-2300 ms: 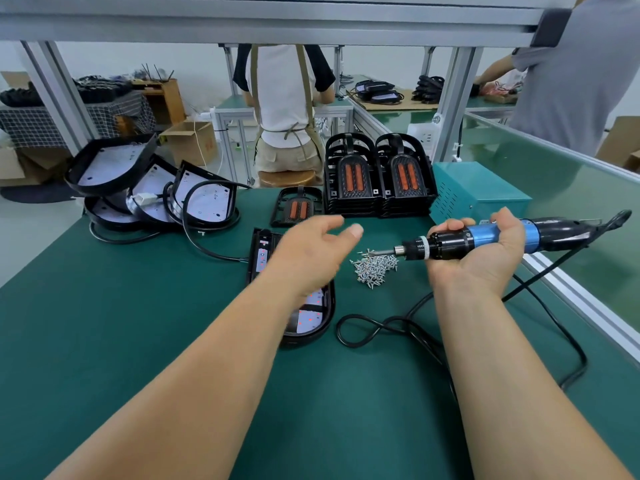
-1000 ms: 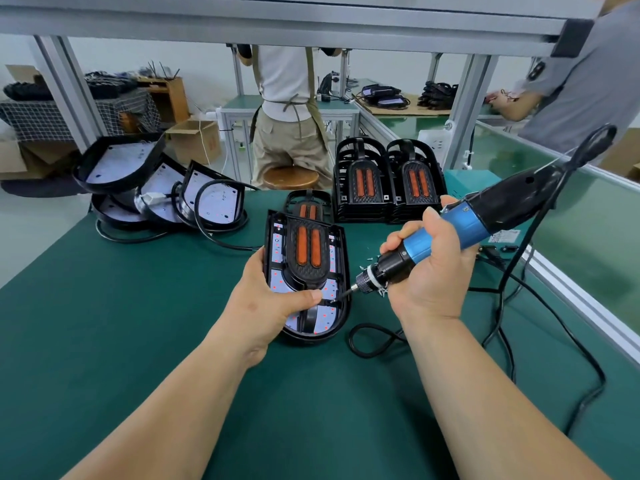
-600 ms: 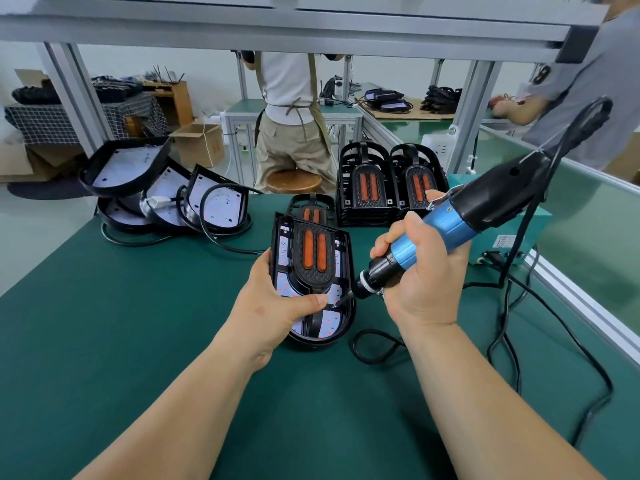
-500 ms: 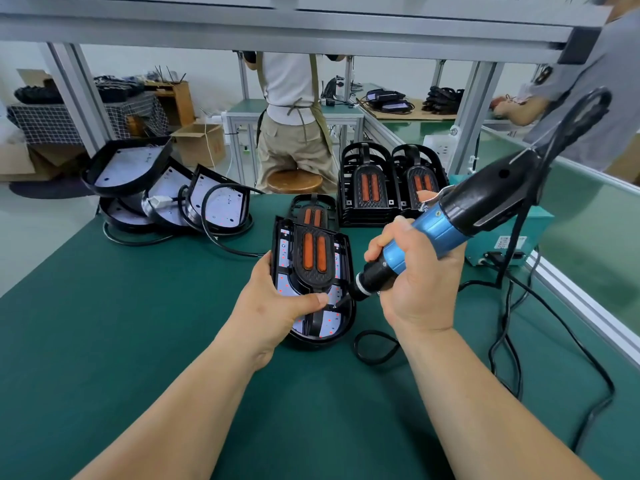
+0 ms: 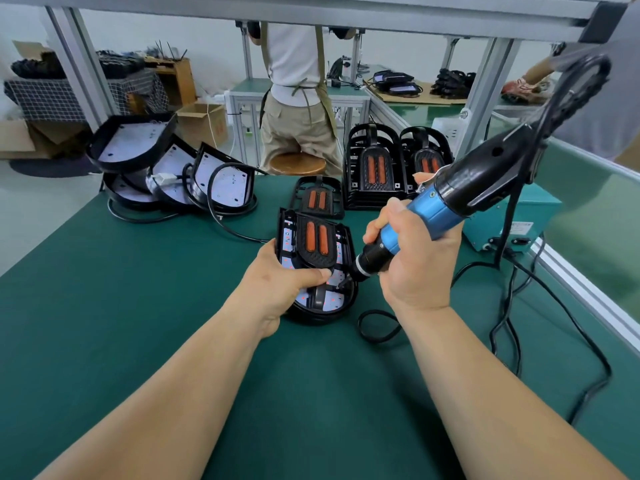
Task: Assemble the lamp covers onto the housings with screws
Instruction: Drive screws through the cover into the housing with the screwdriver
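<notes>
Both hands busy: left (image 5: 277, 282) pinches lamp housing (image 5: 320, 306), right (image 5: 415, 268) wraps screwdriver (image 5: 433, 216) beside.

Assembly workshop: green-matted bench (image 5: 104, 323) under aluminium framing (image 5: 485, 98); stacked lamp covers (image 5: 372, 168); open housings (image 5: 221, 181); teal power unit (image 5: 519, 220); cardboard boxes (image 5: 202, 121); apron-wearing worker (image 5: 298, 81) at neighbouring bench.

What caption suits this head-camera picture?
Left hand steadies a lamp housing while right hand drives an electric screwdriver into its cover.
</notes>
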